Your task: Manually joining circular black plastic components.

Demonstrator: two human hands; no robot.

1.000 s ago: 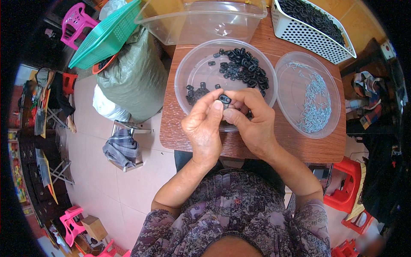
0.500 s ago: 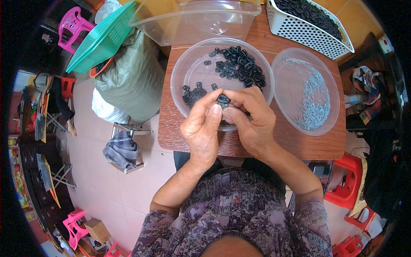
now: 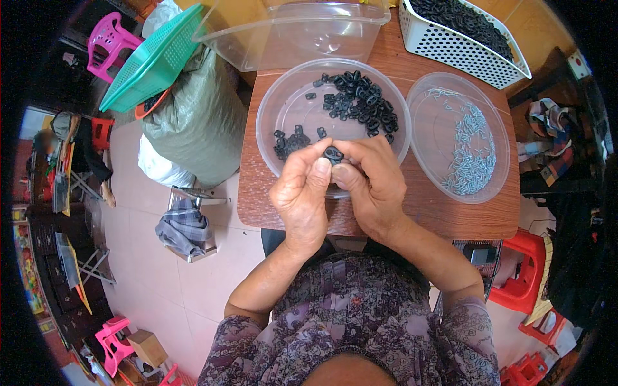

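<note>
1. Tiled floor (image 3: 151, 270) all around, with a wood-look bench (image 3: 444, 222) right in front of the person. Bulky sack (image 3: 193, 122) sits off at nine o'clock, so the bench top is left for the smaller stuff, I'd guess.

2. Main event: one small black piece (image 3: 333, 154), up over the six o'clock side of the round clear tub (image 3: 293, 96). My read is that it's held there so a dropped bit lands in the tub.

3. Left hand (image 3: 301, 196): thumb and forefinger pinching the piece. Right hand (image 3: 373, 177): thumb and forefinger gripping the same piece from its three o'clock side. Rest of the right fingers are curled and partly hidden; can't tell if they're tucking anything away.

4. Inside the tub, a big black heap (image 3: 364, 100) at one o'clock, smaller cluster (image 3: 293, 143) at eight. Looks like two deliberate groups.

5. Shallow clear tray (image 3: 438, 122) of pale-blue pin-like bits (image 3: 475, 154) at three o'clock from the tub, handy for the right hand. White perforated basket (image 3: 460, 58) at two o'clock, heaped with black parts (image 3: 460, 22).
</note>
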